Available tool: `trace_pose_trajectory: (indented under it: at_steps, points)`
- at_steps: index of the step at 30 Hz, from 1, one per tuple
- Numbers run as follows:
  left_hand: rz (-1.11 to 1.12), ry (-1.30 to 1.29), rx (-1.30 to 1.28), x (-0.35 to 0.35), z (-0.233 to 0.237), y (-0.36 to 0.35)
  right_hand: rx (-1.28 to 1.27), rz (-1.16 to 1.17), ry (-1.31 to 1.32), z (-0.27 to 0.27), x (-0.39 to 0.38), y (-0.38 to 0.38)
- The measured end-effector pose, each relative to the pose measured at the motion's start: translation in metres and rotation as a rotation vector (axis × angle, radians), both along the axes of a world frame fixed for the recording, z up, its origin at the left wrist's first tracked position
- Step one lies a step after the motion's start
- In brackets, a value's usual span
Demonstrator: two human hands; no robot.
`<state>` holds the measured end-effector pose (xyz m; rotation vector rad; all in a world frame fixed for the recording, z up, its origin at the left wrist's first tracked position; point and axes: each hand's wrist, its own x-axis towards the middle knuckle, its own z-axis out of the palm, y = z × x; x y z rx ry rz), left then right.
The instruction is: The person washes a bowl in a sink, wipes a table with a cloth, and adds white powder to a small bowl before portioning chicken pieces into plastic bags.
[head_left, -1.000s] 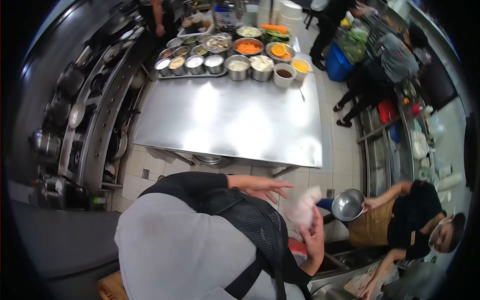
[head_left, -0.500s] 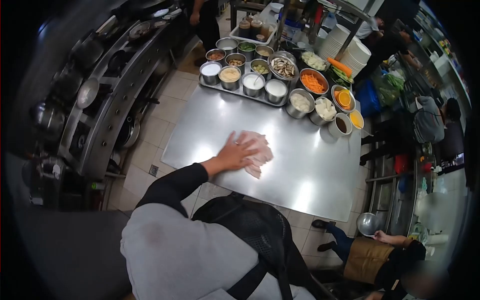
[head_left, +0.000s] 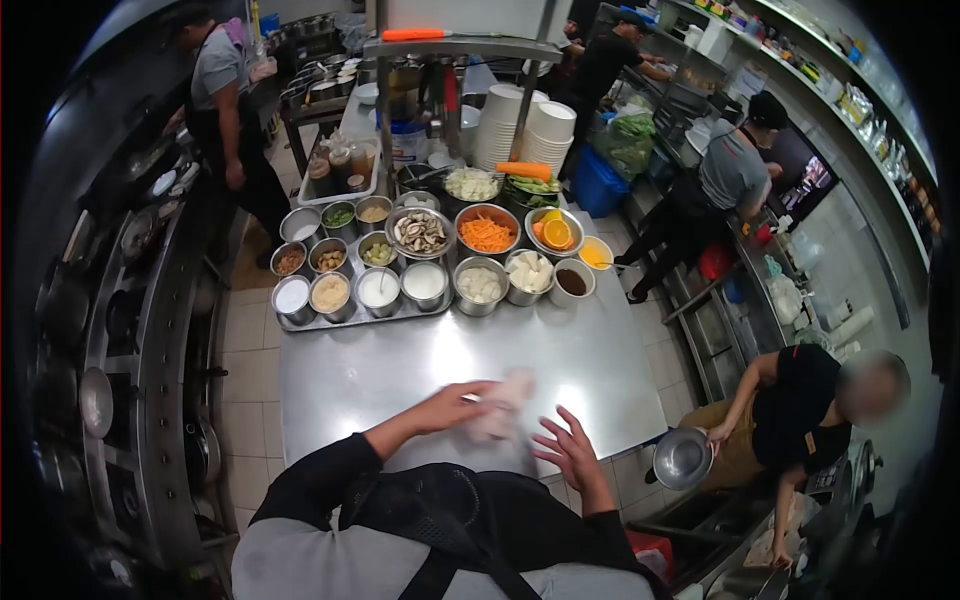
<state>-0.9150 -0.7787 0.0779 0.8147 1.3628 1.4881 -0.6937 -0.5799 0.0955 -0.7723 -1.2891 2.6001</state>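
My left hand (head_left: pixel 455 405) presses a pale pink cloth (head_left: pixel 500 405) onto the steel table (head_left: pixel 380 370), near its front edge. Its fingers are closed over the bunched cloth. Close by on the right, my right hand (head_left: pixel 570 450) hovers over the table's front edge with fingers spread and nothing in it. My dark sleeves and dark apron straps fill the bottom of the view.
Several steel bowls of ingredients (head_left: pixel 420 265) and a tray (head_left: pixel 350 300) line the table's far side, with stacked white bowls (head_left: pixel 525 130) behind. A stove with pans (head_left: pixel 110 330) runs along the left. At right a person holds a steel bowl (head_left: pixel 682 458); others work further back.
The view has swung, and the table now lies straight ahead. My left hand with the cloth has moved toward the table's front edge, and my right hand has come into view, open.
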Motion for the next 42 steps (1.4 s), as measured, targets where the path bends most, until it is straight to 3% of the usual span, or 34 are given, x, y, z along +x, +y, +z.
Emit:
trace_pose_trajectory:
  at_steps: [1, 2, 3, 4, 5, 6, 7, 8, 9, 10, 11, 13, 15, 17, 18, 19, 20, 23, 25, 26, 27, 29, 31, 33, 36, 37, 39, 42]
  points:
    - [-0.139, 0.014, -0.039, -0.005, 0.025, 0.008, 0.001, 0.018, -0.016, -0.014, -0.013, 0.0]
    - [-0.187, 0.214, 0.018, -0.022, 0.02, 0.012, 0.125, -0.013, 0.035, -0.04, -0.028, 0.006]
    - [-0.067, 0.417, 0.038, -0.054, 0.0, 0.013, 0.239, -0.011, 0.078, -0.056, -0.041, 0.007]
    - [0.18, 0.197, 0.13, -0.093, -0.001, 0.0, 0.301, -0.022, 0.057, -0.038, -0.049, 0.003]
    - [0.479, 0.278, 0.173, -0.144, -0.004, -0.017, 0.359, -0.028, 0.037, -0.018, -0.056, 0.003]
    - [0.799, 0.403, -0.044, -0.195, -0.003, -0.05, 0.58, -0.017, 0.004, -0.023, -0.053, 0.012]
    - [1.095, 0.63, -0.215, -0.226, 0.04, -0.085, 0.805, -0.024, -0.015, -0.028, -0.048, 0.022]
    - [1.304, 0.625, -0.05, -0.288, 0.015, -0.116, 0.848, -0.003, -0.149, -0.022, -0.047, 0.022]
    - [1.543, 0.8, -0.39, -0.331, 0.013, -0.143, 0.893, 0.001, -0.281, -0.016, -0.043, 0.02]
    - [1.561, 0.736, -0.514, -0.389, -0.012, -0.177, 0.91, 0.013, -0.375, -0.021, -0.037, 0.022]
    - [1.582, 0.739, -0.803, -0.406, -0.004, -0.193, 0.905, 0.008, -0.386, -0.025, -0.034, 0.023]
    - [1.289, 0.574, -1.224, -0.449, -0.011, -0.211, 0.812, -0.055, -0.331, -0.037, -0.03, 0.024]
    - [1.115, 0.48, -1.271, -0.458, -0.007, -0.205, 0.733, -0.149, -0.332, -0.041, -0.026, 0.029]
    - [1.025, 0.494, -1.238, -0.506, -0.059, -0.219, 0.861, -0.222, -0.437, -0.066, -0.007, 0.05]
    - [0.989, 0.533, -1.169, -0.538, -0.093, -0.24, 0.855, -0.245, -0.455, -0.067, -0.003, 0.053]
    - [0.952, 0.569, -1.1, -0.562, -0.116, -0.25, 0.611, -0.247, -0.46, -0.064, -0.007, 0.052]
    - [1.03, 0.484, -1.015, -0.56, -0.109, -0.246, 0.37, -0.25, -0.451, -0.061, -0.008, 0.053]
    - [1.234, 0.098, -0.612, -0.537, -0.088, -0.242, 0.194, -0.152, -0.6, -0.073, 0.01, 0.054]
    - [1.145, 0.117, -0.47, -0.519, -0.061, -0.247, 0.213, -0.196, -0.653, -0.066, 0.006, 0.053]
    - [0.792, 0.973, -0.737, -0.545, -0.067, -0.281, 0.203, -0.226, -0.517, -0.069, 0.011, 0.058]
    - [0.279, 1.79, -0.888, -0.571, -0.076, -0.302, 0.197, -0.267, -0.383, -0.069, 0.019, 0.059]
    - [1.132, 0.481, -0.5, -0.541, -0.026, -0.269, 0.164, -0.348, -0.336, -0.057, 0.015, 0.067]
    - [1.066, 0.599, -0.7, -0.511, 0.034, -0.261, 0.148, -0.377, -0.32, -0.042, 0.005, 0.072]
    - [0.956, 0.663, -0.619, -0.492, 0.064, -0.269, 0.147, -0.358, -0.375, -0.048, 0.006, 0.088]
    - [0.82, 0.607, -0.557, -0.424, 0.117, -0.257, -0.215, -0.237, -0.086, -0.011, -0.022, 0.078]
    - [0.82, 0.606, -0.563, -0.394, 0.123, -0.244, -0.39, -0.214, 0.031, 0.005, -0.034, 0.073]
    - [0.692, 0.513, -0.464, -0.331, 0.138, -0.218, -0.45, -0.132, 0.15, -0.001, -0.052, 0.078]
    - [0.541, 0.538, -0.48, -0.247, 0.113, -0.168, -0.278, 0.039, 0.124, -0.017, -0.096, 0.094]
